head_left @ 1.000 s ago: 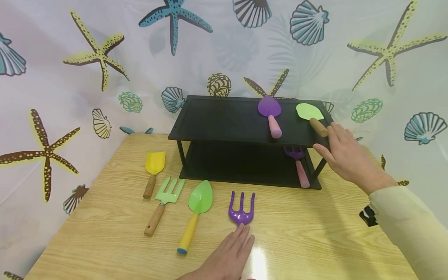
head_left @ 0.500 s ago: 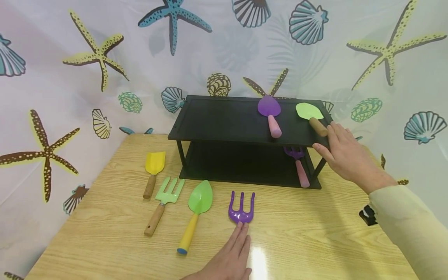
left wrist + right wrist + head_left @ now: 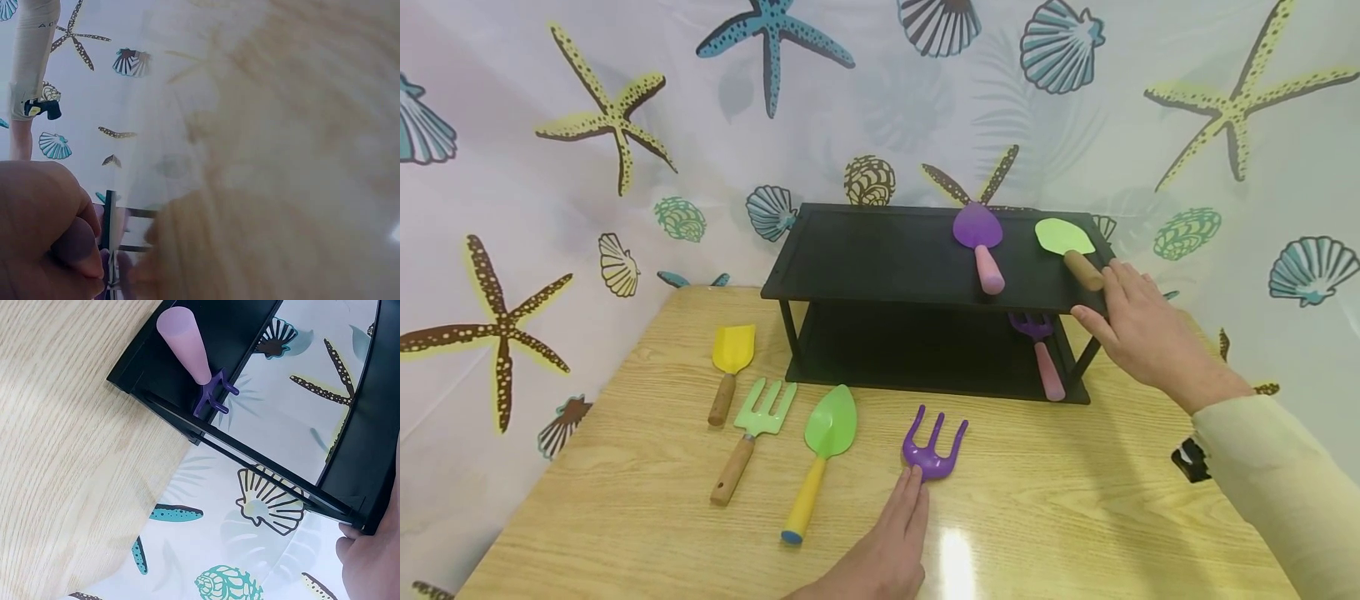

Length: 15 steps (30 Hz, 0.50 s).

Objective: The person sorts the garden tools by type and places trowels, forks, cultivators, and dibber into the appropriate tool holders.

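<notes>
On the table in front of the rack lies a purple hand fork (image 3: 929,460), tines pointing away. My left hand (image 3: 883,533) grips it from above, and its handle is hidden beneath the hand. Curled fingers (image 3: 44,225) show low in the left wrist view, close over the tabletop. My right hand (image 3: 1150,337) rests on the right front corner of the black two-tier rack (image 3: 865,250), fingers straight along the side edge. Near its fingertips is a green trowel (image 3: 1082,271) with a wooden handle. A purple trowel (image 3: 979,229) with a pink handle lies left of that.
A second purple fork with a pink handle (image 3: 1049,371) lies on the lower shelf. Left of the left hand are a green trowel with a yellow handle (image 3: 831,421), a green fork (image 3: 763,421) and a yellow shovel (image 3: 733,348). A patterned cloth (image 3: 880,100) hangs behind.
The purple fork on the table has shifted slightly right and turned so its tines lean right. My left hand has moved slightly with it. The right hand stays put.
</notes>
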Tool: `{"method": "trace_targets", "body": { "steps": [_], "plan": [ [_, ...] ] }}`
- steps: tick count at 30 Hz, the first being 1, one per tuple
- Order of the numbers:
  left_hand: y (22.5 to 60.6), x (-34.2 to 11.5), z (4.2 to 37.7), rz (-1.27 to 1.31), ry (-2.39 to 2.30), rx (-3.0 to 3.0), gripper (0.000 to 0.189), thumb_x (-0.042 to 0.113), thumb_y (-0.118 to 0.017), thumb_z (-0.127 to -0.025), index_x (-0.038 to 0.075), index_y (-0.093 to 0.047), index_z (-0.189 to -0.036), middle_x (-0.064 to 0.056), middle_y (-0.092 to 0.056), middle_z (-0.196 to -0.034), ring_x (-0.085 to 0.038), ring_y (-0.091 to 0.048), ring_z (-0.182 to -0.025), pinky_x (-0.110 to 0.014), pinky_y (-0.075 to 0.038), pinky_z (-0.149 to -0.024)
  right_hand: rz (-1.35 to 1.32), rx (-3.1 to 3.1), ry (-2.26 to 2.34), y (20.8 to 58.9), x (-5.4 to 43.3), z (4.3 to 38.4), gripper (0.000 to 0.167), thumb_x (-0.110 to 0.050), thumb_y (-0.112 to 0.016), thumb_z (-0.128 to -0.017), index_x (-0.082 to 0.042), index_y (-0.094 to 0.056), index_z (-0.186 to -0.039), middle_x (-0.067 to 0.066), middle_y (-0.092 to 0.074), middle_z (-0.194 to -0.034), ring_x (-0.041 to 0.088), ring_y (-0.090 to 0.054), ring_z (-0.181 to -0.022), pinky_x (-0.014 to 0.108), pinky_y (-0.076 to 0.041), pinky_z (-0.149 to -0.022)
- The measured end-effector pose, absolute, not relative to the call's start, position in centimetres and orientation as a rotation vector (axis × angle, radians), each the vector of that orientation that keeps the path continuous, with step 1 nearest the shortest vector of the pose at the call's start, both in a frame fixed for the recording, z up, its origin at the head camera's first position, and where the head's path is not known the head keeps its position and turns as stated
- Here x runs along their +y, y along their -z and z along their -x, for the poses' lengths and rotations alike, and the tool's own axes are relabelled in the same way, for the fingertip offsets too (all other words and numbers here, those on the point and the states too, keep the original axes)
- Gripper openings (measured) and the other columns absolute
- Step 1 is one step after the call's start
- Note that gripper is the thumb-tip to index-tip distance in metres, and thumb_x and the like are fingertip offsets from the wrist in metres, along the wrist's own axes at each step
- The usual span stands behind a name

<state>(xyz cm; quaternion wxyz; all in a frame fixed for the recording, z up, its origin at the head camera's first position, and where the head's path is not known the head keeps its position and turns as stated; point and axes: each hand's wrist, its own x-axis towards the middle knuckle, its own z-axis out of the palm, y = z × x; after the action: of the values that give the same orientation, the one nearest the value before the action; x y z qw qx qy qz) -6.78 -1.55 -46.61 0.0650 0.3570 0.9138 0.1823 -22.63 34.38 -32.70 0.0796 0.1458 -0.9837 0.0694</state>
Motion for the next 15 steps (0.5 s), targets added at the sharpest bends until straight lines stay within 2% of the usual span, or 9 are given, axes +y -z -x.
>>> {"method": "trace_targets", "body": {
  "steps": [4, 12, 15],
  "plan": [
    [46.4, -1.9, 6.7, -1.130, -0.502, 2.794, 0.071, 0.002, -0.052, -0.086, -0.017, -0.023, -0.148, -0.036, -0.013, -0.158, -0.046, -0.019, -0.149, -0.049, -0.031, -0.118, -0.433, -2.959, -0.213, 32.6, 34.4, 22.6, 0.083, -0.050, -0.032, -0.106, 0.015, -0.009, -0.152, 0.038, -0.013, -0.157, 0.054, -0.014, -0.146, 0.060, -0.008, -0.123],
    [45.6, -2.4, 6.9, -1.221, -0.359, 2.881, 0.059, 0.002, -0.049, -0.093, -0.015, -0.031, -0.147, -0.035, -0.023, -0.156, -0.041, -0.030, -0.147, -0.042, -0.036, -0.116, -0.416, -2.971, -0.193, 32.5, 34.3, 22.6, 0.085, -0.052, -0.031, -0.105, 0.015, -0.008, -0.152, 0.038, -0.011, -0.158, 0.054, -0.013, -0.146, 0.059, -0.009, -0.123],
    [45.2, -2.5, 7.2, -1.290, -0.304, 2.915, 0.057, 0.003, -0.051, -0.093, -0.015, -0.035, -0.145, -0.035, -0.028, -0.154, -0.039, -0.033, -0.146, -0.039, -0.039, -0.114, -0.414, -2.968, -0.191, 32.5, 34.3, 22.6, 0.085, -0.052, -0.031, -0.105, 0.015, -0.008, -0.152, 0.038, -0.012, -0.157, 0.054, -0.014, -0.146, 0.059, -0.010, -0.123]
  ]
}}
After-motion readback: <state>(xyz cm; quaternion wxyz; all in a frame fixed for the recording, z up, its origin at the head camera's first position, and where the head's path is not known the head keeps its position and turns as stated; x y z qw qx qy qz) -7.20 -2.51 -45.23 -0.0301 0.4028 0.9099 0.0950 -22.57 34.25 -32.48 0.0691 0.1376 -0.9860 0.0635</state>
